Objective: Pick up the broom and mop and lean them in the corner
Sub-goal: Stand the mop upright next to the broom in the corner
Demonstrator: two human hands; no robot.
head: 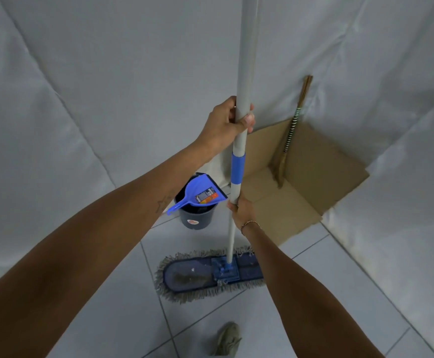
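I hold the mop upright by its grey pole (245, 60), which has a blue sleeve partway down. My left hand (227, 124) grips the pole above the sleeve. My right hand (241, 211) grips it below the sleeve. The flat blue mop head (205, 273), with a grey fringe, rests on the tiled floor in front of me. The broom (289, 135), thin and brown with a striped handle, leans upright in the corner, its bristle end on flattened cardboard (311, 174).
A dark bucket (196, 215) with a blue dustpan (198, 195) across its rim stands on the floor left of the mop pole. White cloth covers both walls. My shoe (227, 339) is on the tiles near the bottom edge.
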